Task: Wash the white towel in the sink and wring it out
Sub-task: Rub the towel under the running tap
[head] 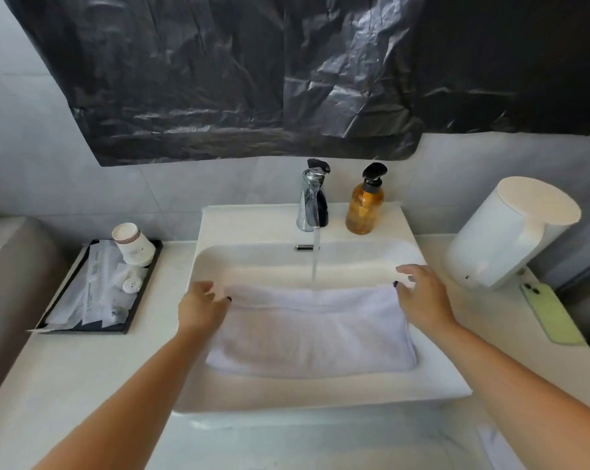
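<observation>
Far left on my feed there's a black tray (135, 313) on the counter with white sachets and a stack of paper cups (133, 244) tipped over on it. Next over, my left hand (202, 308) is pinching the far left corner of the white towel (312, 330), fingers curled onto the edge. The towel's folded and lying across the sink (432, 381) basin, mostly toward the near side. Tap (313, 198) is running, thin stream landing right at the towel's far edge. Amber soap bottle (365, 205) sits just beside the tap. My right hand (419, 296) is at the towel's far right corner, fingers spread fairly wide, thumb near the edge, can't tell if it's really gripping. Then a white dispenser (510, 232) and a green phone (549, 313) on the counter.
</observation>
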A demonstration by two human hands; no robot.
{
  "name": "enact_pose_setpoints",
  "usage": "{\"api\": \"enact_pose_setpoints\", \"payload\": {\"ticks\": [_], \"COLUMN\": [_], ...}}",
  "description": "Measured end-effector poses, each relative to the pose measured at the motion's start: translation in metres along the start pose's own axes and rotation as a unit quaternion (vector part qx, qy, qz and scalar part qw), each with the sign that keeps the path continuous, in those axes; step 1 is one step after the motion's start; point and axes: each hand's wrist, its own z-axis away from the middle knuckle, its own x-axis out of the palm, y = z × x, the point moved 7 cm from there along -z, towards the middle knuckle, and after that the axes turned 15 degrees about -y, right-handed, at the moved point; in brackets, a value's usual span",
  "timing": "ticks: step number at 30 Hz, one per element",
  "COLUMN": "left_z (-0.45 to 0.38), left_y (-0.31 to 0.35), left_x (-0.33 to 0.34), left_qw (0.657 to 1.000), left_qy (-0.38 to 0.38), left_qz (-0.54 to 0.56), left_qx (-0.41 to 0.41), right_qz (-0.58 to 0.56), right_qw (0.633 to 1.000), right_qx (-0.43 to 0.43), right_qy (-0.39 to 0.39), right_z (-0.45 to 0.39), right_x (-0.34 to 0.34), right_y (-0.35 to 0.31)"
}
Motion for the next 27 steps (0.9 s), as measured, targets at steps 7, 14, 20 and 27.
{"api": "enact_pose_setpoints", "payload": {"ticks": [7,14,20,27], "left_z": [0.022,0.022,-0.024,-0.035], "left_y": [-0.047,-0.011,0.037,0.04], "left_x": [0.077,0.074,0.03,0.124], "left_qw": [0.81,0.768,0.947,0.802], "left_qy": [-0.265,-0.139,-0.036,-0.215], "left_qz": [-0.474,-0.54,-0.287,-0.512], "left_qx": [0.222,0.314,0.141,0.223], "right_qz": [0.299,0.319,0.08,0.285], "right_qw": [0.864,0.889,0.972,0.932], "right_qx": [-0.12,-0.192,0.007,-0.09], "right_qy": [-0.387,-0.267,-0.222,-0.204], "right_z": [0.053,0.034,-0.037,-0.037], "right_x": [0.103,0.097,0.05,0.115], "right_y": [0.013,-0.012,-0.013,-0.038]}}
